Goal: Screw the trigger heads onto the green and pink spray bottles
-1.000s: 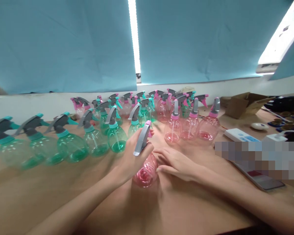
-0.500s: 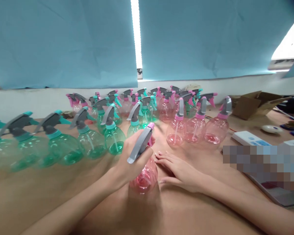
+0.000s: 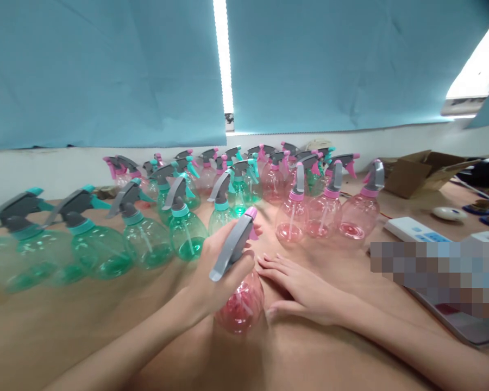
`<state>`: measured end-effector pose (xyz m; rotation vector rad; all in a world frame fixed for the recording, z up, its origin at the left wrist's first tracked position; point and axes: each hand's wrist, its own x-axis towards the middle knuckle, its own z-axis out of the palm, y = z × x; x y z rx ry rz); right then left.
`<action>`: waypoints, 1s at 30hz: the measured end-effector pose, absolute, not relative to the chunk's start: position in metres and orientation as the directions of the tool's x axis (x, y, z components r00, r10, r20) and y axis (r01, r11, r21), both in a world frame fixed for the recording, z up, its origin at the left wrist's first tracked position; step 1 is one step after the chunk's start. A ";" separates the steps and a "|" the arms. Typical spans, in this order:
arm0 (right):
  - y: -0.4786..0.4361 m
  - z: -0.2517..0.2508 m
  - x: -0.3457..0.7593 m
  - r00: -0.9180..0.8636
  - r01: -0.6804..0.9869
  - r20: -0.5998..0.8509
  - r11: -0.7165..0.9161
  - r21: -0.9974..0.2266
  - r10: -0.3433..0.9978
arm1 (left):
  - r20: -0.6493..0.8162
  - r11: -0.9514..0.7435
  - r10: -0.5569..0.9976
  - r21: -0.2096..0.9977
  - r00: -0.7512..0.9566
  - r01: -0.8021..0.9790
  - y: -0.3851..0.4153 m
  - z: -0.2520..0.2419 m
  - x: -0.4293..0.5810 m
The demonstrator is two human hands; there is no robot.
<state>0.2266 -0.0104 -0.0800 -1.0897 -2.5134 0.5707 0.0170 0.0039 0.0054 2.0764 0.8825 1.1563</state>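
My left hand [image 3: 224, 255] is wrapped round the neck of a pink spray bottle [image 3: 241, 307] with a grey and pink trigger head. The bottle is upright on the table, its neck hidden by my fingers. Flat on the tabletop, just right of that bottle, lies my right hand [image 3: 301, 285] with fingers stretched out, holding nothing. Beyond my left hand, a green spray bottle [image 3: 187, 233] heads a row of green ones running to the left. Three pink spray bottles, one of them this near one [image 3: 291, 220], stand beyond my right hand.
More pink and green spray bottles crowd the back of the table along the white wall [image 3: 44, 168]. At the right are an open cardboard box [image 3: 407, 176], a white computer mouse [image 3: 449, 213] and a white power strip [image 3: 415, 231]. A blurred-out patch covers something there.
The view has shifted slightly. My left hand stays round the neck of the pink spray bottle, which appears slightly lower in view. My right hand still lies flat.
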 end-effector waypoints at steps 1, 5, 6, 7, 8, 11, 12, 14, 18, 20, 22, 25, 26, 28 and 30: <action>-0.011 -0.080 0.226 -0.648 0.614 0.148 0.627 -0.479 0.747 | 0.485 -0.602 0.777 0.758 0.401 0.251 0.004 0.004 0.017; -0.014 -0.080 0.225 -0.636 0.642 0.145 0.624 -0.445 0.758 | 0.496 -0.609 0.771 0.758 0.399 0.235 0.002 0.001 0.016; -0.015 -0.080 0.225 -0.633 0.649 0.143 0.623 -0.437 0.761 | 0.498 -0.609 0.772 0.757 0.395 0.237 0.002 0.001 0.016; -0.015 -0.080 0.225 -0.631 0.655 0.143 0.622 -0.429 0.762 | 0.499 -0.609 0.773 0.755 0.391 0.241 0.002 0.000 0.016; -0.015 -0.080 0.225 -0.629 0.659 0.146 0.623 -0.421 0.763 | 0.499 -0.608 0.775 0.755 0.388 0.244 0.002 0.000 0.016; -0.015 -0.081 0.224 -0.623 0.658 0.170 0.629 -0.414 0.764 | 0.490 -0.599 0.784 0.759 0.382 0.254 0.002 0.000 0.016; -0.014 -0.082 0.224 -0.616 0.659 0.180 0.627 -0.415 0.767 | 0.489 -0.599 0.784 0.758 0.381 0.260 0.002 0.000 0.016; -0.013 -0.083 0.224 -0.597 0.673 0.194 0.618 -0.406 0.778 | 0.491 -0.603 0.782 0.750 0.383 0.270 0.002 0.000 0.017; -0.011 -0.090 0.226 -0.533 0.731 0.238 0.583 -0.353 0.812 | 0.500 -0.609 0.780 0.743 0.376 0.276 0.002 0.002 0.018; -0.010 -0.093 0.227 -0.497 0.750 0.269 0.564 -0.345 0.825 | 0.498 -0.607 0.783 0.742 0.372 0.284 0.002 0.002 0.018; -0.009 -0.094 0.227 -0.475 0.762 0.279 0.549 -0.345 0.835 | 0.498 -0.608 0.783 0.738 0.374 0.292 0.002 0.002 0.018; -0.008 -0.095 0.228 -0.472 0.766 0.274 0.544 -0.343 0.838 | 0.500 -0.611 0.781 0.734 0.374 0.297 0.003 0.001 0.018; -0.008 -0.095 0.228 -0.475 0.766 0.272 0.546 -0.340 0.837 | 0.498 -0.609 0.782 0.736 0.373 0.294 0.003 0.001 0.018; -0.008 -0.094 0.227 -0.478 0.770 0.267 0.545 -0.331 0.837 | 0.496 -0.607 0.783 0.741 0.375 0.287 0.003 0.001 0.018; -0.009 -0.094 0.227 -0.467 0.779 0.269 0.536 -0.325 0.842 | 0.491 -0.601 0.787 0.745 0.374 0.288 0.003 0.002 0.019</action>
